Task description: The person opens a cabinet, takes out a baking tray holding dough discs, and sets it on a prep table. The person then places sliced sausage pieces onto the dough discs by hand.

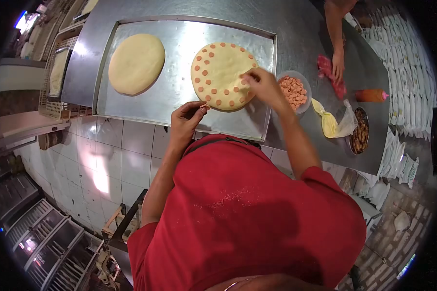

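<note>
A round, flat dough (223, 68) on a metal tray (175, 102) carries sausage slices in a ring around its edge and a second, partial row inside. Over the dough's right side, my right hand (262, 87) is closed, its fingertips pinching a sausage slice (244, 81) against the surface. Just off the dough's lower left edge, my left hand (185, 121) is closed with small sausage slices (206, 106) between thumb and fingers. A clear tub of cut sausage (293, 90) stands right of the tray. A second, plain dough round (136, 64) lies on the tray's left part.
At the right, another person's hand (338, 65) touches a red plastic packet (325, 68). Nearby lie a piping bag of pale yellow filling (329, 125), a sauce bottle (370, 95) and a bowl of brown food (360, 133). Crates (58, 77) stand left of the table.
</note>
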`<state>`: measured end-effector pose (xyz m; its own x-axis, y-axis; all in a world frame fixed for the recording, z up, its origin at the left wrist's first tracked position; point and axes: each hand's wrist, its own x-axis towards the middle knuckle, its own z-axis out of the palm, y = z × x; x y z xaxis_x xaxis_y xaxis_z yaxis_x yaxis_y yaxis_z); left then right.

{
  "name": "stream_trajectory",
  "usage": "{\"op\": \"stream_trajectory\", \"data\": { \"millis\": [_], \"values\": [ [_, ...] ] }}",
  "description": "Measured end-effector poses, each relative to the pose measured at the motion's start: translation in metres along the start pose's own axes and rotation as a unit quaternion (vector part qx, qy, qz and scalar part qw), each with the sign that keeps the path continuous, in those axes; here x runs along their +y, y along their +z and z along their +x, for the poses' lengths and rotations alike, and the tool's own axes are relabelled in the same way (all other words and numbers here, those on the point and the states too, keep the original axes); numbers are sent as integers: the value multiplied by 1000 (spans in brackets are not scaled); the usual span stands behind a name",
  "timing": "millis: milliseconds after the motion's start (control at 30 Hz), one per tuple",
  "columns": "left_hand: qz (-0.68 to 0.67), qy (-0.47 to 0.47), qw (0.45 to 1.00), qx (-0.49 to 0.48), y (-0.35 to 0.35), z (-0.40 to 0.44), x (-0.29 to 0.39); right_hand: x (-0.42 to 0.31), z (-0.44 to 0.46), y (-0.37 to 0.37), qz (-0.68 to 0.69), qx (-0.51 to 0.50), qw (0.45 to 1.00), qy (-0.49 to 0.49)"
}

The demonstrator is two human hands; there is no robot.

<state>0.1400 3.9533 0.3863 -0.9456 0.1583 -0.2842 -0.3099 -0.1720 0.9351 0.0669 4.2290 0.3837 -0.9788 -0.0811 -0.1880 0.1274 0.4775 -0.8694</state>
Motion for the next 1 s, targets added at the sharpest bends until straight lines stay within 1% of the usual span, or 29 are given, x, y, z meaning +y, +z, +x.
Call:
{"op": "stream_trajectory", "data": {
  "millis": [33,67,100,133,233,400,500,533,567,600,667,700,800,933,1000],
  "values": [
    [0,-2,1000,0,-1,-2,-1,5,8,-11,0,0,1000,2],
    [3,-6,1000,-2,-1,-2,-2,9,16,-22,-115,-12,993,-21],
    [7,-8,1000,-3,-1,-1,-2,10,21,-28,-229,-23,972,-45],
    [10,-11,1000,-4,-1,0,-2,9,24,-30,-231,-23,972,-46],
    [14,2,1000,4,-4,2,-5,7,36,-24,-342,-49,936,-63],
    [2,-5,1000,15,-8,0,-5,-2,40,-22,-379,-57,921,-68],
    [10,-11,1000,6,-7,3,-3,-9,33,-18,-298,37,949,-96],
    [15,-15,1000,0,-7,4,-2,-16,27,-12,-298,36,949,-96],
    [15,-17,1000,-1,-7,5,-3,-24,17,1,-176,-53,979,-94],
    [17,-16,1000,-7,-6,7,-6,-32,5,14,-49,-139,985,-88],
    [18,-13,1000,-22,-2,13,-11,-34,-15,43,0,-157,980,-120],
    [18,-13,999,-25,0,15,-11,-37,-21,51,-1,-154,981,-119],
    [55,36,998,-4,1,14,-11,-45,-31,71,107,-131,985,-38],
    [89,59,994,-3,0,14,-8,-37,-30,81,161,-105,981,-27],
    [87,61,994,-7,0,16,-10,-37,-29,78,142,-110,983,-32]
  ]
}}
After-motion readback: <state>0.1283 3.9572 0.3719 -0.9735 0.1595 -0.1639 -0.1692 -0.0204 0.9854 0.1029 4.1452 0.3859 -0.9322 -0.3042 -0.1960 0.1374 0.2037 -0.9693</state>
